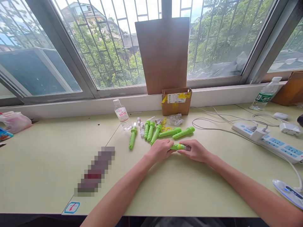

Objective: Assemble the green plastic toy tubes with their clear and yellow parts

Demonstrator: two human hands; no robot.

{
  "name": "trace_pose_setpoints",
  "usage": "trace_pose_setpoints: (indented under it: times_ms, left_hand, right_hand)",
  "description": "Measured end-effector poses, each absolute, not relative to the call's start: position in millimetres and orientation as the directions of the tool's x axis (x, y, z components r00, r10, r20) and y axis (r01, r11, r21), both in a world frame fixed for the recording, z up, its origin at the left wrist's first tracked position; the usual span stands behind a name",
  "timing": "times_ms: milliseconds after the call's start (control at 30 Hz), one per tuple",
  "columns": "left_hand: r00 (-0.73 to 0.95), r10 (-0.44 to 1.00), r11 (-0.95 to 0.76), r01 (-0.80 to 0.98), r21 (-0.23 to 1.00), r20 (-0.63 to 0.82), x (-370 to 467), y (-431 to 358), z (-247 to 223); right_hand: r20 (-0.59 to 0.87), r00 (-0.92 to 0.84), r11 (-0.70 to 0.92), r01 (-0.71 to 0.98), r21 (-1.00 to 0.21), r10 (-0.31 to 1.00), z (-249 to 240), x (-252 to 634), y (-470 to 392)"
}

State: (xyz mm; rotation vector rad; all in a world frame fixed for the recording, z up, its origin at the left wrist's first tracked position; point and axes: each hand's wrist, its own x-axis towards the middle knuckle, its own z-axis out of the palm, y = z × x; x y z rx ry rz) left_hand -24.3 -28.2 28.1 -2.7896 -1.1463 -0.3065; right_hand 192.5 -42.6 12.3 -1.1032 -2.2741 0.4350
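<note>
One pale green table point(213, 192) runs under barred windows. Tall brown cardboard sheet point(165, 53) stands upright against the window, small open carton point(176, 102) in front of its base. White power strip point(272, 142) lies to the right, cables running behind it. Two clear bottles upright: labelled bottle point(123, 116) left of the pile, green-label bottle point(264, 96) far right.

Left hand point(161, 150) grips the left end of a green tube point(175, 147); right hand point(195, 150) has fingers closed on its clear, ribbed end point(184, 147). Key relation: tube lies between the hands, near the table surface, long axis roughly side to side, green body towards the left hand, clear end towards the right. Neither hand is nearer; both touch it. Fingers hide both ends, so seating of the clear part can't be told.

Six loose green tubes point(183, 132) lie beyond the hands, one off to the left with a clear end. Clear plastic parts point(175, 120) heaped behind; yellow rings point(163, 127) among them.
</note>
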Motion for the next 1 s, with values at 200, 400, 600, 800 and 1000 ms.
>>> trace_pose_setpoints:
  times_ms: [200,400,600,800,1000]
  left_hand:
    - [0.69,0.703,-0.689,0.721,-0.073,0.173,-23,-29,30]
    - [0.675,0.73,-0.684,0.723,0.097,0.109,-24,-33,32]
    - [0.642,0.765,-0.592,0.671,0.447,0.049,-30,-32,43]
    - [0.601,0.792,-0.38,0.622,0.685,-0.106,-35,-25,47]
    - [0.604,0.793,-0.395,0.61,0.687,-0.081,-35,-24,43]
  right_hand:
    - [0.417,-0.487,0.638,0.635,-0.436,0.768,7,190,-41]
    - [0.498,-0.545,0.703,0.68,-0.209,0.675,1,187,-41]
    - [0.553,-0.567,0.738,0.661,-0.138,0.611,1,190,-39]
    - [0.576,-0.591,0.76,0.644,-0.086,0.565,3,189,-40]
    - [0.492,-0.621,0.753,0.648,-0.117,0.611,5,190,-45]
